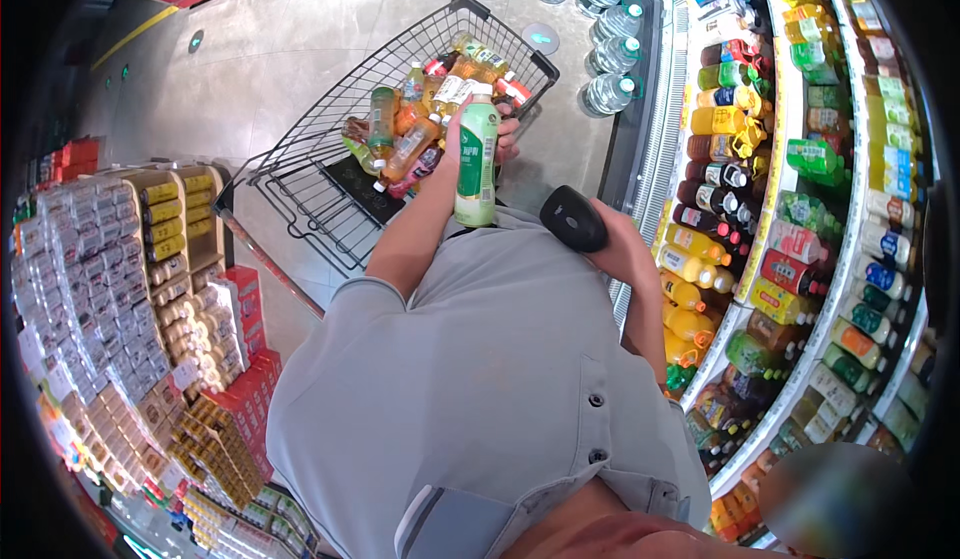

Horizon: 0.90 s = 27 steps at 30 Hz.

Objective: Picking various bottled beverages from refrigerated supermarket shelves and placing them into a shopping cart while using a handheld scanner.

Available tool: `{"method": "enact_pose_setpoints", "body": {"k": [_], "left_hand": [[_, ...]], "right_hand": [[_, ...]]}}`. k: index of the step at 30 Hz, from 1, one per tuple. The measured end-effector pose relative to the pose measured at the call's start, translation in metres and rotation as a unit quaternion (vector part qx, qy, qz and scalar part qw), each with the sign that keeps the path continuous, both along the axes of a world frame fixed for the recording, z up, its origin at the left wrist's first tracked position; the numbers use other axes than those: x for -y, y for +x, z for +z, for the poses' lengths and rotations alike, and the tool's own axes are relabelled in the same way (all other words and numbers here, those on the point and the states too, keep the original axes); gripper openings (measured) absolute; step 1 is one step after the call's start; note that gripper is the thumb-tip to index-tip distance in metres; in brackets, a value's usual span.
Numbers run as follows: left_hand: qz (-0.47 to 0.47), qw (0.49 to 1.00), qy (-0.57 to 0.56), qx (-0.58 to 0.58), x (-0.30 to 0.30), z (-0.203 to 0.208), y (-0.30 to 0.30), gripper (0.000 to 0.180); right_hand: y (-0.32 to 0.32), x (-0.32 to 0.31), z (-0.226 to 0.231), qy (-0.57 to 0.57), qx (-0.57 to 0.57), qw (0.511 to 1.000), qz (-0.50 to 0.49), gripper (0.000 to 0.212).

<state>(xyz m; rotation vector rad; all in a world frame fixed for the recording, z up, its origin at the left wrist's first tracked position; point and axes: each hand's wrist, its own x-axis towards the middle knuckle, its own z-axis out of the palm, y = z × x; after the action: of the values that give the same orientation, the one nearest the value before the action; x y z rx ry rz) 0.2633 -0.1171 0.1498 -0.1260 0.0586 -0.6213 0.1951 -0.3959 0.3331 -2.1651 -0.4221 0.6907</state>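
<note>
My left hand (507,143) is wrapped round a pale green drink bottle (477,174) with a white cap and a green label. It stands nearly upright in front of my body, over the near side of the cart. To its right, my right hand (622,251) grips a black handheld scanner (573,221) with a rounded head, pointed toward the bottle but apart from it. Beyond the left hand, a wire shopping cart (300,154) holds a heap of drink bottles (408,144) with orange, yellow and brown contents, lying at mixed angles.
Shelves of bottled drinks (715,199) run along my right side. Large water bottles (607,94) line the floor at the far right and back. At the left stand stacked packs of cans (85,279) and red boxes (250,359). The cart's handle (270,264) reaches near my left arm.
</note>
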Motion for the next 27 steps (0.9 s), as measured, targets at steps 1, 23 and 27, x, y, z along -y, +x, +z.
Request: {"method": "enact_pose_setpoints", "body": {"k": [1,23,27], "left_hand": [[0.006,1.000,0.009,-0.008,-0.001,-0.002,0.004,0.067],[0.344,0.767,0.271,-0.469,-0.133,-0.159,0.088,0.057],[0.278,0.771,0.294,-0.492,-0.102,-0.152,0.116,0.040]], "right_hand": [[0.006,-0.003,0.002,-0.008,-0.019,1.000,-0.002,0.048],[0.072,-0.053,-0.031,-0.004,-0.066,0.995,-0.073,0.041],[0.072,-0.050,-0.030,-0.041,-0.074,0.990,-0.112,0.043]]}}
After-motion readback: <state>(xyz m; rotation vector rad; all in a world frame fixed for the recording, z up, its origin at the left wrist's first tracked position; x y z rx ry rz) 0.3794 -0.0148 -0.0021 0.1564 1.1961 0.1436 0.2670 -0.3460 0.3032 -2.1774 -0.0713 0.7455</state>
